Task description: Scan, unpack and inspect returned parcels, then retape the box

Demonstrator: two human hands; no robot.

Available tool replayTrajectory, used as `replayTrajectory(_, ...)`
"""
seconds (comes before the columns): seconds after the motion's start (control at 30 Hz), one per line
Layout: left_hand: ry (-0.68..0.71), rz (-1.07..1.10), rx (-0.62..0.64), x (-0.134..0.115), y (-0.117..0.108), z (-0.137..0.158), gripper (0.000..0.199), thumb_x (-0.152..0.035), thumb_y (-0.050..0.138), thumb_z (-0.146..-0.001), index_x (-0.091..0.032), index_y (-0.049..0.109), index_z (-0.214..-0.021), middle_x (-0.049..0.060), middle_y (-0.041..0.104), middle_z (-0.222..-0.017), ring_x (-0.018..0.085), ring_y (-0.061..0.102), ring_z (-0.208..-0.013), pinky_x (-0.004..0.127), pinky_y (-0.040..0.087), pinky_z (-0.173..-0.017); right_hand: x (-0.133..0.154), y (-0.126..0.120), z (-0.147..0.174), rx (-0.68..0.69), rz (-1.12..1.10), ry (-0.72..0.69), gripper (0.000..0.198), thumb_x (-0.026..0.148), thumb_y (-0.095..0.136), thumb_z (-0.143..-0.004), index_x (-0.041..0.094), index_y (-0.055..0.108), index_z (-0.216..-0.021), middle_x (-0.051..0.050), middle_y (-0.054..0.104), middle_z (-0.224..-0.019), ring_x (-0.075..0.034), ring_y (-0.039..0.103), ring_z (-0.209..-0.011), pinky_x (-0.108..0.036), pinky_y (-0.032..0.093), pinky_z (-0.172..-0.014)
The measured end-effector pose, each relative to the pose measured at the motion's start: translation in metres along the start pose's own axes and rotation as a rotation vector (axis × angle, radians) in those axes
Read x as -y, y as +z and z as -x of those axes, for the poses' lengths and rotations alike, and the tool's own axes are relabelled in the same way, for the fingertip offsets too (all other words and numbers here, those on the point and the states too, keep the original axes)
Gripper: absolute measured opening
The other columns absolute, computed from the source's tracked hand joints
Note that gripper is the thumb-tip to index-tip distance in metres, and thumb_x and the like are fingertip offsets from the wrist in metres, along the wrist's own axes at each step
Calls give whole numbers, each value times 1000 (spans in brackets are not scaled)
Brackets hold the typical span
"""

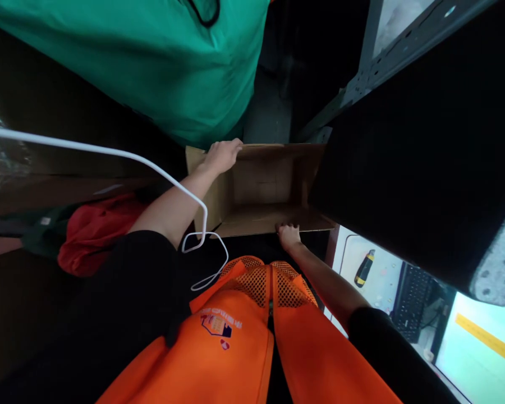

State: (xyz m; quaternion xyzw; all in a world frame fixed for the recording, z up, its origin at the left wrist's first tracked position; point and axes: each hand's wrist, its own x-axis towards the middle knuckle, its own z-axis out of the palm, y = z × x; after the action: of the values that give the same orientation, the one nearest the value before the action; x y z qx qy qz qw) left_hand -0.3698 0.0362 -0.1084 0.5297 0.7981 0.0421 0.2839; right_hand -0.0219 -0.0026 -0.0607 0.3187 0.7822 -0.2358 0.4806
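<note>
An open cardboard box (261, 220) lies in front of my body, its inside facing up and bare as far as I can see. My left hand (225, 156) grips the box's far edge near its left end, fingers curled over the rim. At the near edge, right of the middle, my right hand (288, 235) has its fingers hooked over the cardboard. A white cable (151, 164) passes in front of my left forearm and loops down by my orange vest (235, 342). The right end of the box is partly hidden behind a large dark panel.
A big green bag (185, 73) bulges beyond the box. Red cloth (96, 230) lies to the left. At right are a metal shelf frame (362, 84), the dark panel (421, 157), a yellow-black utility knife (364, 269), a keyboard (410, 300) and a lit screen (483, 336).
</note>
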Motion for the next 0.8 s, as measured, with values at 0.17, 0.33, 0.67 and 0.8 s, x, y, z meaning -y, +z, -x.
replayTrajectory(0.17, -160, 28, 23, 8, 26, -26, 47, -22, 37, -110, -17, 61, -150, 16, 66, -146, 32, 61, -131, 47, 45, -112, -7, -5, -33, -16, -14, -22, 42, 32, 51, -112, 19, 62, -150, -17, 67, -146, -32, 61, -138, -55, 41, -119)
replayTrajectory(0.33, -92, 65, 108, 1, 39, -2, 64, -34, 48, -113, -10, 31, -169, 16, 30, -176, 32, 34, -156, 42, 29, -127, -17, -19, -57, -6, -28, -69, 43, 48, 61, -109, 20, 67, -141, -11, 71, -138, -27, 65, -130, -53, 43, -120)
replayTrajectory(0.67, 49, 11, 699, -31, 116, 124, 65, -43, 67, -100, -17, 56, -159, 20, 69, -144, 35, 68, -130, 40, 53, -104, -26, -57, -89, -8, -34, -27, 41, 50, 66, -107, 17, 72, -132, -11, 73, -135, -27, 67, -130, -55, 44, -122)
replayTrajectory(0.8, 34, -2, 701, -34, 116, 117, 44, -33, 46, -110, -17, 72, -141, 19, 73, -135, 33, 71, -124, 39, 53, -99, -38, -63, -86, -34, -22, -46, 35, 45, 68, -107, 17, 73, -128, -10, 75, -130, -25, 70, -124, -52, 49, -117)
